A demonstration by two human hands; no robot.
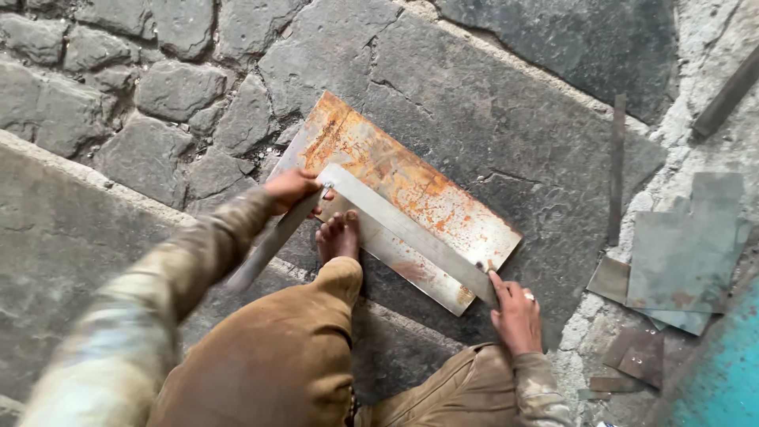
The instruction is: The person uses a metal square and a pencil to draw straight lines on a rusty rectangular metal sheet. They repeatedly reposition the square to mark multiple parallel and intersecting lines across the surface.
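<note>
A sheet lies on the slab, with a square laid across it. The left hand sits at the square's corner, the right hand at its far end. A foot rests on the sheet's near edge. Offcuts lie off the slab's right edge.

left sleeve blurred; foot hides sheet edge.

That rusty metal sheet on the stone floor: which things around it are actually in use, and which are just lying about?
In use:
- rusty sheet, pinned by a bare foot
- metal square, laid across it
- left hand at the square's corner
- right hand at its far end

Lying about:
- grey offcuts
- thin metal strip
- small rusty scraps
</note>
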